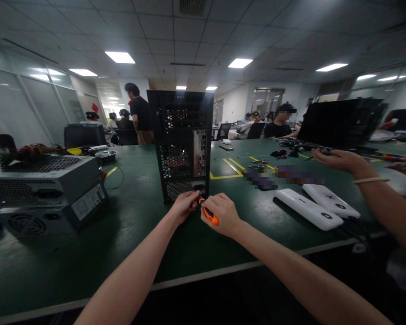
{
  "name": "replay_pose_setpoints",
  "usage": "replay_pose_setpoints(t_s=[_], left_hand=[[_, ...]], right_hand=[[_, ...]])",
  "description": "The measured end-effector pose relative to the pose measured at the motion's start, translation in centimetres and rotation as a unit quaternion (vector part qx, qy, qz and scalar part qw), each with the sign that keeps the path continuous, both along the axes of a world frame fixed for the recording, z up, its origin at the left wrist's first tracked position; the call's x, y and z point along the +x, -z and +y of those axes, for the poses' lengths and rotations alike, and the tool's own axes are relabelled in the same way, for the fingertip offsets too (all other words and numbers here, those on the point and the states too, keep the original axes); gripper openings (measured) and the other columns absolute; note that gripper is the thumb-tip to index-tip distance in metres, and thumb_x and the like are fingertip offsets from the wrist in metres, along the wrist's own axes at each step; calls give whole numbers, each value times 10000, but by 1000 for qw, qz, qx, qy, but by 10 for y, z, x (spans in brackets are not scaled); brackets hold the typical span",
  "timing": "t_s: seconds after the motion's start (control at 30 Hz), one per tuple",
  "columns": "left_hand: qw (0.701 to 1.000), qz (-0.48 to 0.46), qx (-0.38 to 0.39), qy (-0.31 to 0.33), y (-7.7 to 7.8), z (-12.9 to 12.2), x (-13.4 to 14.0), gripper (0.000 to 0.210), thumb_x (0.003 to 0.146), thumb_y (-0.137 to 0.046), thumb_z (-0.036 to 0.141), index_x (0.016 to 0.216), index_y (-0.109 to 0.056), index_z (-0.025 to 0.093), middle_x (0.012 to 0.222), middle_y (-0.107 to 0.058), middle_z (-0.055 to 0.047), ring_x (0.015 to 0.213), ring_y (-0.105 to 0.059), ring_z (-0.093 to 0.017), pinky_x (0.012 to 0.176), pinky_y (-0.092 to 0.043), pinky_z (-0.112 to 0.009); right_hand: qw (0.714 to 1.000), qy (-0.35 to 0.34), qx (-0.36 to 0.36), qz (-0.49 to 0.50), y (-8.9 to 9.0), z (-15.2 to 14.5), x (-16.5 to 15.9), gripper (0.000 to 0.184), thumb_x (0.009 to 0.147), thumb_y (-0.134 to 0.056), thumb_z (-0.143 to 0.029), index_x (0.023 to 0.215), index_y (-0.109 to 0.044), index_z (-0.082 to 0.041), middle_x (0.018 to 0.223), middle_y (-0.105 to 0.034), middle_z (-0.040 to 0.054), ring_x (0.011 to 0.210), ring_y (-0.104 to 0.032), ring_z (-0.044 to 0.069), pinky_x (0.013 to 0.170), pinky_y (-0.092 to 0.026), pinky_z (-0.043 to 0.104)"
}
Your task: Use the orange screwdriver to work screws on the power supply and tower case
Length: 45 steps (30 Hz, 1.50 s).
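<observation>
A black computer case (184, 135) stands upright on the green table, its rear panel facing me. My right hand (223, 212) is wrapped round an orange and black screwdriver (211, 216), whose front end points at the lower right of that panel. Close beside the screwdriver's front end, my left hand (186, 204) is closed in a pinch at the bottom of the case. What its fingertips hold, if anything, is too small to make out. Near the fingers, the power supply (179, 188) shows its grille and socket in the bottom of the case.
Two grey power supplies (84, 198) are stacked at left, with cables on top. A metal bowl (106, 155) sits behind them. White power banks (307, 208) lie at right, near a co-worker's arm (368, 180) reaching in. Another black case (338, 122) stands beyond.
</observation>
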<state>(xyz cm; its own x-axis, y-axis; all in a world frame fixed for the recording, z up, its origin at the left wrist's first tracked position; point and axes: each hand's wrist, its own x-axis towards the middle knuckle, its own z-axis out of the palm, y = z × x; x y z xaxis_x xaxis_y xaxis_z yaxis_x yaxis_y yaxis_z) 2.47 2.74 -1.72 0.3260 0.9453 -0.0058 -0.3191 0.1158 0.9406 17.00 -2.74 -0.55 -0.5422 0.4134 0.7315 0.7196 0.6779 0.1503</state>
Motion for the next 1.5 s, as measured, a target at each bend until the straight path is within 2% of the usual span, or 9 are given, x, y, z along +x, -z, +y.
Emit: replay_pose_setpoints(t_s=[0.23,0.4,0.53,0.67,0.87,1.1,1.2,1.37,1.5], left_hand=[[997,-33,-70,23,-4,2,-2,188,695,-580,229,595,-506,88,380,-323,75,318,-242,14,306,-142,-108],[994,-31,-100,13,-5,3,0,216,679,-595,218,547,-464,107,368,-314,80,304,-218,16,293,-125,-115],[996,-21,-83,-5,-4,1,1,247,649,-620,267,541,-459,114,390,-340,71,313,-251,10,291,-143,-120],[997,-41,-55,30,-3,0,-1,177,684,-590,256,660,-526,93,410,-350,71,319,-242,12,296,-142,-115],[998,-28,-55,23,-3,-1,-2,190,679,-597,247,613,-503,96,377,-302,89,304,-207,15,300,-116,-118],[997,-28,-71,-5,-4,0,-1,234,646,-624,231,538,-453,116,357,-311,85,307,-247,8,304,-161,-117],[997,-36,-63,13,-2,1,-2,220,651,-622,241,558,-474,108,380,-341,75,312,-258,13,303,-172,-108],[996,-44,-62,51,-1,0,-4,155,718,-556,231,746,-563,79,457,-430,36,328,-275,14,290,-163,-94],[996,-41,-67,33,-2,-1,-2,132,711,-562,213,672,-549,87,398,-370,59,311,-254,8,287,-157,-103]], right_hand=[[998,-23,35,-46,-6,-11,-2,225,741,-441,-315,862,-534,-149,714,-532,44,679,-455,159,658,-316,301],[992,-31,97,-75,-6,-12,-3,159,772,-425,-267,795,-551,-173,665,-517,23,634,-441,137,626,-305,287],[993,4,102,-51,-4,-9,-2,186,790,-422,-282,696,-550,-184,609,-492,8,587,-417,121,579,-272,278],[996,23,88,-18,-5,-8,0,184,797,-422,-278,721,-563,-186,599,-482,3,580,-407,117,574,-263,273],[996,-7,75,-46,-6,-12,-2,223,781,-416,-341,772,-568,-178,637,-492,18,611,-423,134,596,-285,281],[993,-10,92,-70,-5,-14,-5,231,750,-445,-267,951,-542,-207,785,-519,60,711,-453,171,634,-335,308],[992,-30,102,-69,-4,-11,-4,173,763,-448,-227,904,-548,-214,893,-526,66,775,-470,166,670,-359,297],[991,-47,104,-74,-1,-6,-4,106,781,-443,-211,801,-547,-199,864,-540,44,730,-481,139,647,-379,263],[992,-49,83,-87,0,-9,-5,149,785,-435,-282,791,-542,-178,890,-532,66,750,-486,151,649,-387,269]])
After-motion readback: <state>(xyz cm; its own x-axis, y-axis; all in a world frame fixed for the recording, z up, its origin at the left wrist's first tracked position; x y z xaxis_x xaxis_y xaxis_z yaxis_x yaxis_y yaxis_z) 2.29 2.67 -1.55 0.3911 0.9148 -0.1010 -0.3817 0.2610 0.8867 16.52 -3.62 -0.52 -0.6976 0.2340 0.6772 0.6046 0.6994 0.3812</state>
